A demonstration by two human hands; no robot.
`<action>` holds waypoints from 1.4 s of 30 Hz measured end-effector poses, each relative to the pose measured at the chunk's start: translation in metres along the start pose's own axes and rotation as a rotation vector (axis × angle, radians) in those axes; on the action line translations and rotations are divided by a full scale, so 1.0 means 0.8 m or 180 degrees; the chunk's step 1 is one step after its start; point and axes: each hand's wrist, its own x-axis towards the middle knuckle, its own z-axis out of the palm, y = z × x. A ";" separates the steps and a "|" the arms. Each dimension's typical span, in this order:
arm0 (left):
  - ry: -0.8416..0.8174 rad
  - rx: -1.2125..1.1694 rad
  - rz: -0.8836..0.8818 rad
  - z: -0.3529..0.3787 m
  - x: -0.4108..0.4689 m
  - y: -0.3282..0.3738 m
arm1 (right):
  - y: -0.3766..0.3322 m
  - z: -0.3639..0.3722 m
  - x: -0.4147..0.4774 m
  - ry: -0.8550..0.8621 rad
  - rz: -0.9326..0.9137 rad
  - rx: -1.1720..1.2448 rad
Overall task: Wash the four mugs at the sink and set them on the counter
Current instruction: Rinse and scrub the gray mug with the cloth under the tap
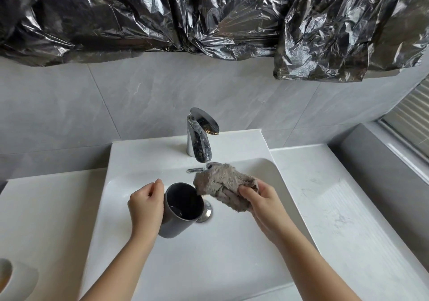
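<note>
Mug (pixel 182 207) in curled left hand (pixel 145 205)

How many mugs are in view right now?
2. A dark grey mug is held by the left hand over the sink; what looks like a white mug sits on the counter at the lower left, cut by the frame edge. Others may be out of view.

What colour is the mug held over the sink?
Dark grey mug, black inside; the head view shows it.

Crinkled black plastic sheeting (pixel 209 15) hangs above the grey tiled wall (pixel 139 96).
</note>
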 end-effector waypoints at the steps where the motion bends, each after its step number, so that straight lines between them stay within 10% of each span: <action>1: -0.0007 -0.0065 -0.0047 -0.001 -0.001 0.000 | 0.000 0.002 0.000 0.0092 -0.0055 0.0022; 20: 0.0051 0.0036 0.0300 0.002 -0.008 0.015 | 0.010 0.057 -0.027 -0.0934 0.0417 0.0000; 28: -0.0762 0.0542 0.1245 0.003 -0.007 0.014 | 0.019 0.072 -0.007 -0.0209 -0.0379 -0.2421; 33: -0.0889 0.0381 0.1028 0.009 -0.006 0.010 | 0.003 0.079 0.001 -0.0751 -0.1035 -0.2833; 42: 0.0039 0.0531 0.1579 0.008 -0.002 0.014 | 0.035 0.079 0.002 0.0084 0.0994 -0.1874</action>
